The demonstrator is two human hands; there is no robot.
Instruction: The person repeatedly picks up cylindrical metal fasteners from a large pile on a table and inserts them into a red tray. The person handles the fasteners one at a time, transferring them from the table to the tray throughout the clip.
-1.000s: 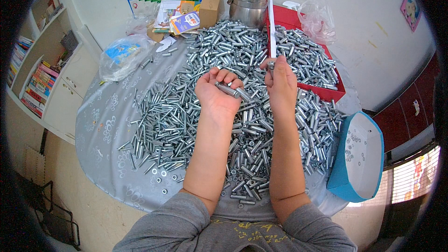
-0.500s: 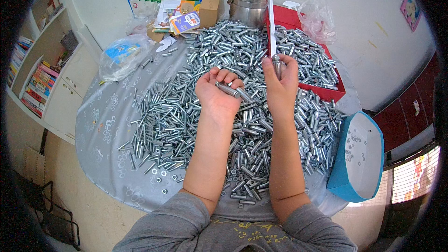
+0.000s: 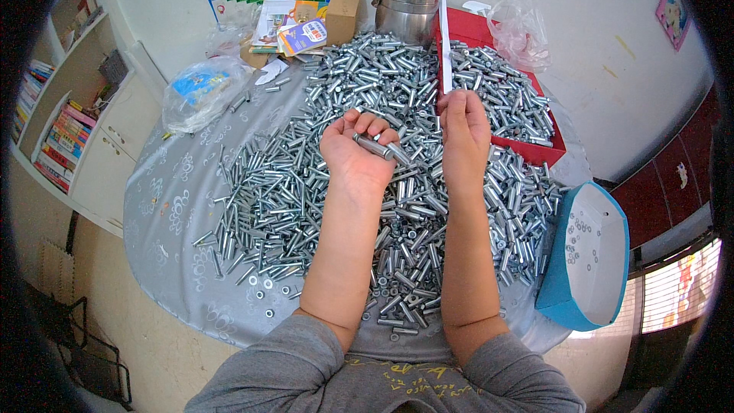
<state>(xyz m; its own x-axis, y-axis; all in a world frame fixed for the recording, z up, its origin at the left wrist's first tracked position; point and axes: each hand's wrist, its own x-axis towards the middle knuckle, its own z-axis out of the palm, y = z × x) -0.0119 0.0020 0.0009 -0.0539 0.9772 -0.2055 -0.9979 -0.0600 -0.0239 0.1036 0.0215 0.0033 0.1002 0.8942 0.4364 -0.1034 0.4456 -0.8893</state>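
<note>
Head view looked down on a desk (image 3: 176, 206) under a grey patterned cloth, heaped with silver metal sleeves (image 3: 306, 191) — hundreds of them. The left hand (image 3: 358, 154) lay palm up over the heap, fingers curled round a small bunch of sleeves (image 3: 376, 145) resting across the palm. The right hand (image 3: 462, 134) stood just beside it, fingers pressed together, pinching the base of a thin white strip (image 3: 444, 46) held upright. It looked like the sorting step — pieces gathered, one being checked or fitted. The next move would call for steady alignment of the two hands. Both forearms ran straight up from the lower edge, nearly parallel. Loose washers (image 3: 267, 287) sat near the desk's front edge.
</note>
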